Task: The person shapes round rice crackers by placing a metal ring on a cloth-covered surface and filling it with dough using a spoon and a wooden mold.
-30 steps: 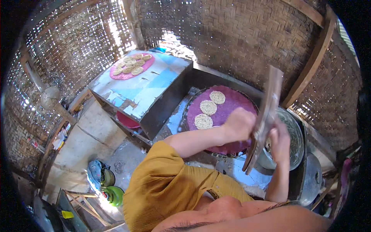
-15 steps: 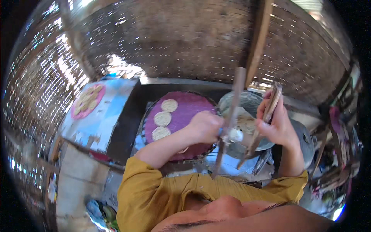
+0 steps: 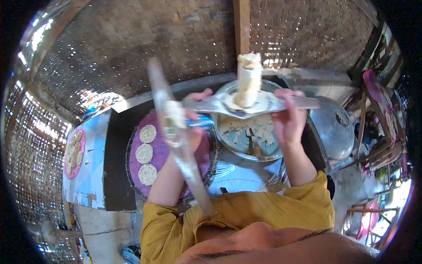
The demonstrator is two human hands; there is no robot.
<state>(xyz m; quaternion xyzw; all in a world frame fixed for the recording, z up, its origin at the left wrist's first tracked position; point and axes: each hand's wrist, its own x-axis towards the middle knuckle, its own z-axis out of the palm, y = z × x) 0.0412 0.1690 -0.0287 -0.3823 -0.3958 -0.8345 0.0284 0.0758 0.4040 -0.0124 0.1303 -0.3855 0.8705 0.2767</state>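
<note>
My right hand [image 3: 290, 116] grips one end of a wooden press plunger [image 3: 249, 86], a long cross-handle with a thick upright post smeared with pale dough. The plunger stands above a metal basin [image 3: 226, 152]. My left hand [image 3: 193, 134] is closed around the other press piece, a long wooden bar [image 3: 187, 165] with dough about its middle, blurred by motion. Fingers of that hand also reach the left end of the plunger's handle. Something blue [image 3: 201, 121] shows beside the left hand. The two press pieces are apart.
Left of the basin, a round purple tray [image 3: 169, 141] carries three pale lacy dough discs [image 3: 144, 154]. In the basin lie dough remains and a knife-like tool [image 3: 252, 143]. A domed metal lid [image 3: 332, 127] stands at right. Far left is a pink plate [image 3: 69, 169] of discs.
The press pieces, crossed together before, have come apart. The plunger has turned upright with its handle level over the basin, while the other bar has swung left with my left hand.
</note>
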